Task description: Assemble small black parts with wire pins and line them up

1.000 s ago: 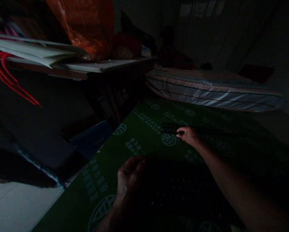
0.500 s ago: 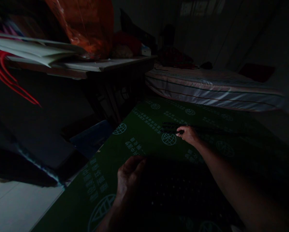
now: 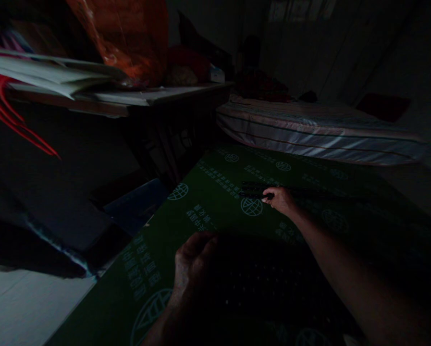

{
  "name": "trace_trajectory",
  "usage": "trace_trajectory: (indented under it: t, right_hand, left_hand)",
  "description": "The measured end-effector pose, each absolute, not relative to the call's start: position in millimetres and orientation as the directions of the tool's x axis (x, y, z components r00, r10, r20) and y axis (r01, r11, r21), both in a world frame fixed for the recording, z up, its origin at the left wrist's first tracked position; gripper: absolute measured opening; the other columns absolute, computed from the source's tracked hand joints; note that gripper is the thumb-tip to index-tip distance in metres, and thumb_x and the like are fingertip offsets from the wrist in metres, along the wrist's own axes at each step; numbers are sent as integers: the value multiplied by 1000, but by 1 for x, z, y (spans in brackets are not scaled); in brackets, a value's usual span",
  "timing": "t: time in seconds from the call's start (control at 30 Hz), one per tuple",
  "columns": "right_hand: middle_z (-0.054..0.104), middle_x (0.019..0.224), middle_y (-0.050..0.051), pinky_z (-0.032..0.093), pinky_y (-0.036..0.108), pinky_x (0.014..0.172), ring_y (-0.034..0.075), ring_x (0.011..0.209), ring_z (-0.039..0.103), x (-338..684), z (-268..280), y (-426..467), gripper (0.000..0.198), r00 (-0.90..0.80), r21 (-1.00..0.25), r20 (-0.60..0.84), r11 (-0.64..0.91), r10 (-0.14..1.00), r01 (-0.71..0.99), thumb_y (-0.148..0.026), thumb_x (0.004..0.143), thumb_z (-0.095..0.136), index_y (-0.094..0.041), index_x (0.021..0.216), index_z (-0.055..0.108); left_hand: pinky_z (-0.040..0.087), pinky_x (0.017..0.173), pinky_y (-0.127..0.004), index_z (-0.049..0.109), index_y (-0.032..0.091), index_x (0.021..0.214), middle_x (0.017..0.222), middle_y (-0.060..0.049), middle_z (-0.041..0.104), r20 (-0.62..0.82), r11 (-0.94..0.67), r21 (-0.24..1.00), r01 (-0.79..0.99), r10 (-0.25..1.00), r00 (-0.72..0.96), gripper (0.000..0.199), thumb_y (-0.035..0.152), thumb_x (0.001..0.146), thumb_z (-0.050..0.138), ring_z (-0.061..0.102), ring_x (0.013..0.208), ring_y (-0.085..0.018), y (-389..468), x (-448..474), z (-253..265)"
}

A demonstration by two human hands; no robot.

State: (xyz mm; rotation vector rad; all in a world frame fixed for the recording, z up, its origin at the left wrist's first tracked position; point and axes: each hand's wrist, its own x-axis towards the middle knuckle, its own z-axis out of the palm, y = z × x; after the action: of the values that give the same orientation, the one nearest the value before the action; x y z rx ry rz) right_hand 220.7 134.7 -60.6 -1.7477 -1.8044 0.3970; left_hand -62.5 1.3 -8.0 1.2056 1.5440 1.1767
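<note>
We see a green printed board (image 3: 172, 230), dimly lit.
Our right hand (image 3: 280, 199) pinches a black strip (image 3: 250, 195); our left hand (image 3: 193, 252) curls, shadowed: we cannot tell its hold.

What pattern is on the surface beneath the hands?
Green surface, pale globes and lettering; head view.

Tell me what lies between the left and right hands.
In the head view, a green printed surface lies between the left hand and the right hand, with a pale globe emblem near the right. Darkness beside the left hand hides detail.
</note>
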Motion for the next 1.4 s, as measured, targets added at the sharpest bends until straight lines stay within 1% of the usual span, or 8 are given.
trace_trajectory:
  t: [0.2,0.4,0.53,0.67,0.8,1.1,1.23,1.4]
  right_hand:
    - [63,56,-2,42,23,50,11,44,55,220,-59,134,20,37,-596,192,87,981,798,-25,66,66,-20,86,70]
    - [63,56,-3,42,22,50,11,44,54,220,-57,133,20,36,-596,182,81,983,799,-24,66,67,-20,85,70]
    - [63,56,-3,42,22,50,10,43,53,220,-58,133,19,35,-595,181,81,983,800,-24,66,67,-20,85,70]
    - [63,56,-3,42,22,50,11,44,54,220,-58,133,20,41,-593,184,77,982,802,-23,66,67,-21,85,70]
    - [63,56,-3,42,22,50,11,45,54,220,-59,134,21,36,-591,186,83,982,803,-24,66,67,-20,86,70]
    - [63,58,-2,42,23,51,11,46,54,220,-56,132,21,47,-594,170,64,984,802,-24,66,67,-21,86,70]
    - [63,57,-2,42,23,51,11,45,54,220,-55,131,22,41,-596,167,68,985,800,-25,66,67,-21,87,70]
    - [63,58,-3,42,23,51,12,46,55,221,-57,132,22,42,-594,169,68,985,801,-26,66,66,-21,87,70]
  left_hand:
    - [49,61,-23,67,18,72,72,-1,70,-117,142,984,111,972,-205,20,33,60,71,64,71,-18,1,-60,-5]
    - [47,55,-23,67,17,71,68,-2,69,-120,153,976,157,972,-202,20,33,60,70,61,65,-18,1,-60,-3]
    - [48,60,-24,68,17,73,71,-2,70,-101,137,973,185,977,-189,20,34,63,69,62,69,-18,1,-61,-6]
    - [48,59,-24,67,17,74,71,-2,70,-85,119,974,195,980,-178,22,37,64,67,62,68,-18,0,-61,-6]
    - [49,59,-25,68,17,70,69,-2,69,-63,108,965,241,980,-187,20,36,62,67,62,68,-19,1,-60,-2]
    - [48,58,-25,68,17,72,69,-2,69,-49,95,963,253,982,-181,21,37,64,67,62,67,-19,2,-62,-8]
    - [48,61,-25,68,17,73,71,-2,69,-46,85,974,210,983,-180,20,35,64,67,62,69,-19,2,-62,-9]
    - [47,59,-25,67,16,75,70,-2,68,-79,111,978,177,981,-179,21,35,64,68,61,67,-18,2,-61,-10]
